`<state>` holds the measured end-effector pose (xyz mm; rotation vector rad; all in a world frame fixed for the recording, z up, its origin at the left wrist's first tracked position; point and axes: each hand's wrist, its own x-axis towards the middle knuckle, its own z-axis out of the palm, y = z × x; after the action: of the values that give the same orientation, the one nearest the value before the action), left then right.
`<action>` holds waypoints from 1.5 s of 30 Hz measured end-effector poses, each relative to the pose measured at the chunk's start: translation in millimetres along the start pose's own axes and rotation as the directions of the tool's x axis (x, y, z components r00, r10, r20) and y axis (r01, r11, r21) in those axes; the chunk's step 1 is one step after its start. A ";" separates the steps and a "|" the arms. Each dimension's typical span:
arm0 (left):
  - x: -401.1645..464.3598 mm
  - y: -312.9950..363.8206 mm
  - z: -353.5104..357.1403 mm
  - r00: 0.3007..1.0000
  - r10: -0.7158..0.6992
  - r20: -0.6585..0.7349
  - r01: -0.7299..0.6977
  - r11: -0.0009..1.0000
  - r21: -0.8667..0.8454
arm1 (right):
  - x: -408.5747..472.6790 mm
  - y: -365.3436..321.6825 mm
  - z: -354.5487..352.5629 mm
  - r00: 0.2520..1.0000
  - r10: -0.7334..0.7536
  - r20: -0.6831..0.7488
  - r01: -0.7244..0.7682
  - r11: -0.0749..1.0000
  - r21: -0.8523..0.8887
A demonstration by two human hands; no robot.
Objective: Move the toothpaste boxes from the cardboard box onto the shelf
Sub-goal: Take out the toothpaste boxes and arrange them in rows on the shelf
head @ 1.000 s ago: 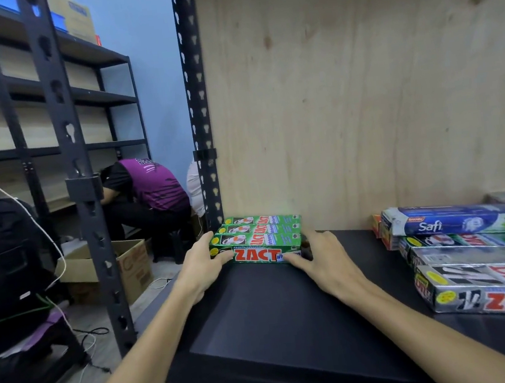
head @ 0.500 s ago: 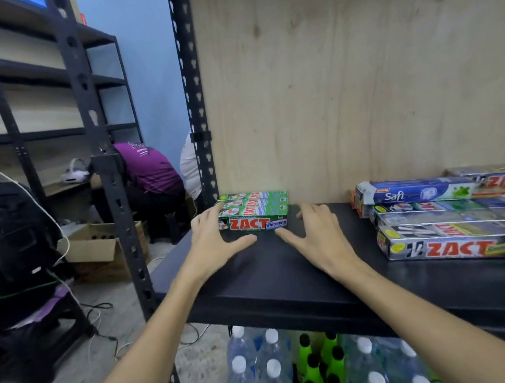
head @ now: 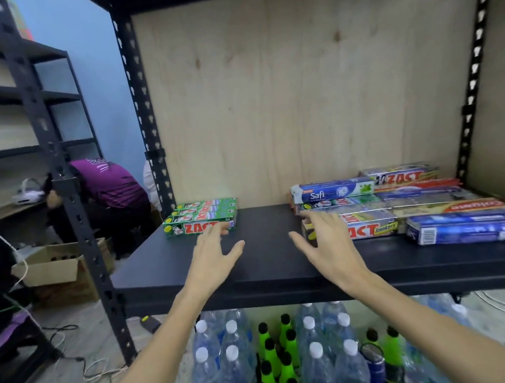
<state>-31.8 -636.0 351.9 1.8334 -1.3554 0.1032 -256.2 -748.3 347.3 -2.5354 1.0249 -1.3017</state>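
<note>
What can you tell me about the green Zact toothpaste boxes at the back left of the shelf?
The green Zact toothpaste boxes are long, narrow cartons, apparently printed cardboard, with red Zact lettering on the front face. They lie flat, side by side in a tidy block at the back left corner of the black shelf, close to the plywood back panel; how many there are is unclear. The left hand, fingers spread, overlaps the front box's face in this view; actual contact cannot be confirmed. The right hand is well clear of them.

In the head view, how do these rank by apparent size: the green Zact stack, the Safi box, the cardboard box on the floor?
1. cardboard box, partly hidden by the post
2-3. green Zact stack and Safi box look alike; not ranked.
</note>
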 end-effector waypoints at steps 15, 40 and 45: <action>72.7 83.0 104.5 0.989 0.003 0.147 0.006 0.998 -0.061 | 74.2 120.9 -63.0 0.874 0.354 0.332 -0.171 0.864 -0.473; 56.1 0.3 18.5 0.988 -0.071 0.135 0.058 0.993 0.100 | 85.7 21.5 0.7 0.845 -0.010 0.534 0.112 0.981 -0.158; 36.8 -25.7 -24.9 0.988 -0.080 0.134 0.059 0.986 0.155 | 80.2 -21.5 24.5 0.851 -0.058 0.523 0.160 0.975 -0.152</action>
<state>14.3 -645.7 372.3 2.0454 -1.4109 0.0417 -194.2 -785.8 394.7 -2.8776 0.9242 -0.4851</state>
